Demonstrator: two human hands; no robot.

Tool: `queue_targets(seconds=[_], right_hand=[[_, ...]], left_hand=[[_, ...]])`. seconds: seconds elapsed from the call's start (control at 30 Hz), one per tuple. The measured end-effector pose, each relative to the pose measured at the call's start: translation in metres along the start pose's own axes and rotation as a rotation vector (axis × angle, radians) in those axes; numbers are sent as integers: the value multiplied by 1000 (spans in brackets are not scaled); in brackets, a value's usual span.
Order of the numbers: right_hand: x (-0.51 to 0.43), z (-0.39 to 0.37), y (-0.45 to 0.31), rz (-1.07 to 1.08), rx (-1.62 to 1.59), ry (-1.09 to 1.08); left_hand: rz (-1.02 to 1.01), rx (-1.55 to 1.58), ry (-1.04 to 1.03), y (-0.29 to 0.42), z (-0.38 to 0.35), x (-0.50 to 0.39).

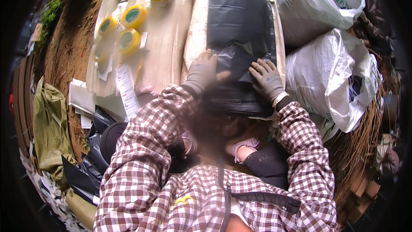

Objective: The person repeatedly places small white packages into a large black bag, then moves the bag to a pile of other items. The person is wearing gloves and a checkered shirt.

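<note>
A long package wrapped in black plastic film (pixel 241 16) lies lengthwise before me on a whitish sheet (pixel 197 22). My left hand (pixel 203 70), in a grey coated work glove, presses on its near left edge with the thumb spread inward. On the near right part rests my right hand (pixel 266 76), gloved alike, its fingers apart and laid flat on the film. Neither hand grips anything that I can make out. A dark blur hides part of the package's near end and the ground between my feet.
To the left, several yellow tape rolls (pixel 133 16) sit on stacked translucent foam wrap (pixel 167 38), beside a printed label strip (pixel 127 87). White woven sacks (pixel 309 74) crowd the right side. An olive sack (pixel 51 125) and loose black plastic (pixel 87 174) lie at lower left.
</note>
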State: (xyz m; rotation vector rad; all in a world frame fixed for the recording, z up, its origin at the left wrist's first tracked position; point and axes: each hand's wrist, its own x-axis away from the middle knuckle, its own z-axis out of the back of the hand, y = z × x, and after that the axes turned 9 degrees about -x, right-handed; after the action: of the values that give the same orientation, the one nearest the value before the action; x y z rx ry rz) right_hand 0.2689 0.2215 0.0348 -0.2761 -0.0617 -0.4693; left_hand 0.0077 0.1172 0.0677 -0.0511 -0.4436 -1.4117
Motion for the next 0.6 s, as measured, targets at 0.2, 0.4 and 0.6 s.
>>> queue_targets(seconds=[0.2,0.4,0.6], right_hand=[[-18,25,-19,-7,-434,514],[34,98,-74,20,-708,550],[100,117,-146,136,-252,74]], left_hand=[[176,510,226,-1,16,21],[148,1451,-129,8,33,26],[-496,265,-644,-103,80,90]])
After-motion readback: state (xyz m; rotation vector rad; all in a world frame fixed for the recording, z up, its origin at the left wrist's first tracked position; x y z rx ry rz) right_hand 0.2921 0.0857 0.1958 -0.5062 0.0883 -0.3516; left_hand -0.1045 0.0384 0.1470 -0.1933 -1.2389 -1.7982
